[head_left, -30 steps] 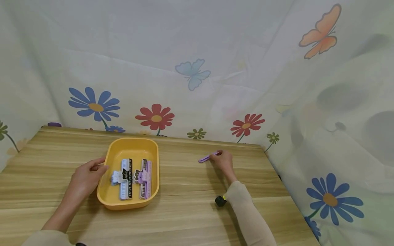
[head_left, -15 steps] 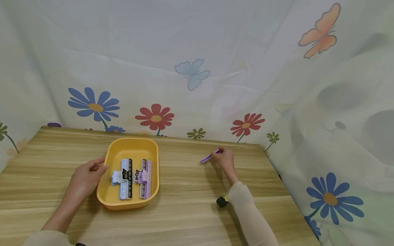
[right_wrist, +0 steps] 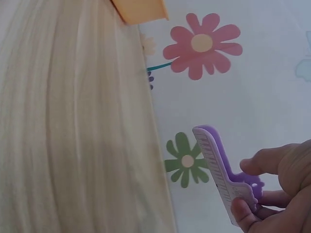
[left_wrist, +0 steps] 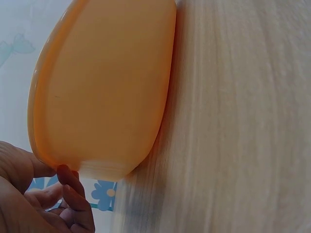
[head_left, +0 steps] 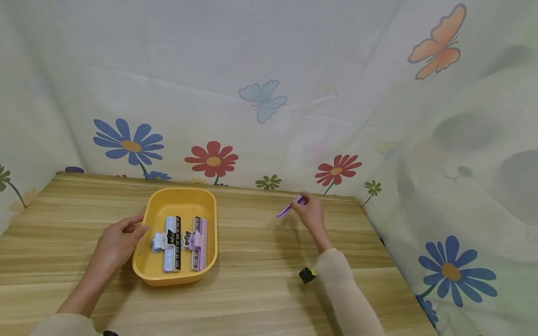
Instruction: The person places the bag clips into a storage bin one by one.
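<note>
My right hand [head_left: 312,212] pinches a purple page clip [right_wrist: 217,162] by its small shaped handle, between thumb and fingers. The clip has a long, straight bar with a piano-key pattern and is tilted above the table. My left hand [head_left: 115,243] grips the left rim of a yellow plastic tray [head_left: 180,198], fingertips at the edge in the left wrist view. Several similar clips lie side by side in that tray: a light blue clip [head_left: 169,256], a black clip [head_left: 178,252] and a light purple clip [head_left: 203,254], among others.
The wood-grain table [head_left: 252,294] runs back to a white cloth [head_left: 201,93] printed with flowers and butterflies. More of this cloth hangs along the right side. A black wrist-camera part [head_left: 307,275] sticks out beside the right sleeve.
My right hand has lifted the purple clip from close to the table and moved it slightly back and right. The left hand and the tray stay where they were.
</note>
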Demonstrator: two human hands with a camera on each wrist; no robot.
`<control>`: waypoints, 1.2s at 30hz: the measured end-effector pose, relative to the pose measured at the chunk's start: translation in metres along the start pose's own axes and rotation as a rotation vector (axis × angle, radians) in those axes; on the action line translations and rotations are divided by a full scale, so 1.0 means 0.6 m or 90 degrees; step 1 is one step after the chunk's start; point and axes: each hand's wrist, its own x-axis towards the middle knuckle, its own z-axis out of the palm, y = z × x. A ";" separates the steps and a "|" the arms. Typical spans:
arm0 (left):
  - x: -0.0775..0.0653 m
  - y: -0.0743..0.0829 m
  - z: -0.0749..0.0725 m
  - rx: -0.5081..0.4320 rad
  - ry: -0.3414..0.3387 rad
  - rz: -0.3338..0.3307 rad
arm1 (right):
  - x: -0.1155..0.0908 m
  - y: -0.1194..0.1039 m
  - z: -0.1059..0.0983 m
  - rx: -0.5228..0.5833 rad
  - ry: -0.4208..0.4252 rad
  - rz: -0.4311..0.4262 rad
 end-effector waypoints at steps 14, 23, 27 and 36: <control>0.002 0.002 0.001 -0.001 0.000 -0.009 | 0.007 -0.050 -0.048 0.026 -0.011 -0.041; 0.001 0.000 0.002 0.000 0.002 -0.005 | 0.012 -0.083 -0.079 -0.007 0.004 -0.066; 0.002 0.000 0.002 0.001 0.003 -0.007 | 0.017 -0.097 -0.093 -0.021 0.014 -0.088; 0.003 -0.004 0.002 0.010 0.006 0.006 | 0.022 -0.119 -0.124 -0.015 -0.004 -0.113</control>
